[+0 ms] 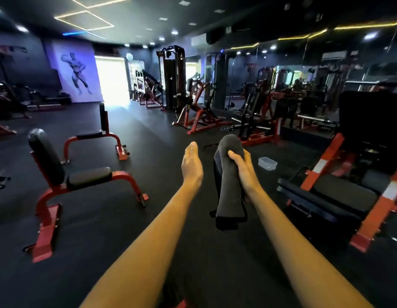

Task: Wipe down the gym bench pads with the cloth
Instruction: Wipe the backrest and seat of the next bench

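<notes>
My right hand [241, 166] grips a dark grey cloth [229, 190] held out in front of me; the cloth hangs down in a long fold below the fist. My left hand [192, 165] is stretched out beside it, fingers straight and together, holding nothing and a little apart from the cloth. A red-framed bench stands at the left with a black seat pad [89, 177] and an upright black back pad [46, 158]. A second red bench [103, 127] stands farther back. Another black bench pad [342, 194] lies at the right.
A clear plastic box [267, 163] sits on the black rubber floor just right of my right hand. Red and black weight machines [197, 116] line the mirrored right wall. Open floor runs between the left benches and the right machines.
</notes>
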Demonstrator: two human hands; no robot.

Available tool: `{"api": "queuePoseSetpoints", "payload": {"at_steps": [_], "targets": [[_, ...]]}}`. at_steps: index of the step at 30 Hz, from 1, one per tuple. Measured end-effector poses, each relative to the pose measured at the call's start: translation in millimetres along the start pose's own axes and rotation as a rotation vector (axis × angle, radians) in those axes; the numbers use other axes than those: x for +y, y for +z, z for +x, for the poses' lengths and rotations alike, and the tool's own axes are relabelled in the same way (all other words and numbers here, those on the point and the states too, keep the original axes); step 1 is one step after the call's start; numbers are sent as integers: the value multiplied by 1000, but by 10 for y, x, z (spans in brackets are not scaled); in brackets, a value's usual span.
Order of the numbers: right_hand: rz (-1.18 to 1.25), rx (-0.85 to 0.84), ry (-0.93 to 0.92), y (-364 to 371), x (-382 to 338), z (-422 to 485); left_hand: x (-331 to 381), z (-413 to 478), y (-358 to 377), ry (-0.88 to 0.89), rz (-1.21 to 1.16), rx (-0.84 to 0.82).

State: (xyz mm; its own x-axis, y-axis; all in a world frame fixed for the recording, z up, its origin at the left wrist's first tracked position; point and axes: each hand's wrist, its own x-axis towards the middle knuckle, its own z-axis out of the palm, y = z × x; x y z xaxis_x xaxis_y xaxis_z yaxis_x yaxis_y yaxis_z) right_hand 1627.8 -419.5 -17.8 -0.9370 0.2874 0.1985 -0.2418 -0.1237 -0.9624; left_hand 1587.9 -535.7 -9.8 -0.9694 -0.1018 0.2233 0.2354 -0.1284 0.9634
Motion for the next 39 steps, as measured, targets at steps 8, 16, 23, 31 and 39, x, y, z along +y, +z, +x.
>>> {"api": "queuePoseSetpoints", "payload": {"at_steps": [8, 16, 23, 31, 39], "targets": [[28, 18, -14, -993, -268, 1100, -226, 577, 1349, 21, -17, -42], [54, -66, 10, -1205, 123, 2369, -636, 1810, 1915, 29, -46, 38], [75, -177, 25, -895, 394, 3933, -840, 3372, 2099, 60, -38, 177], [125, -286, 26, -351, 846, 5349, -1147, 4711, 2007, 114, 66, 288], [153, -567, 75, 595, 1498, 6795, -1545, 5986, 1533, 99, 108, 565]]}}
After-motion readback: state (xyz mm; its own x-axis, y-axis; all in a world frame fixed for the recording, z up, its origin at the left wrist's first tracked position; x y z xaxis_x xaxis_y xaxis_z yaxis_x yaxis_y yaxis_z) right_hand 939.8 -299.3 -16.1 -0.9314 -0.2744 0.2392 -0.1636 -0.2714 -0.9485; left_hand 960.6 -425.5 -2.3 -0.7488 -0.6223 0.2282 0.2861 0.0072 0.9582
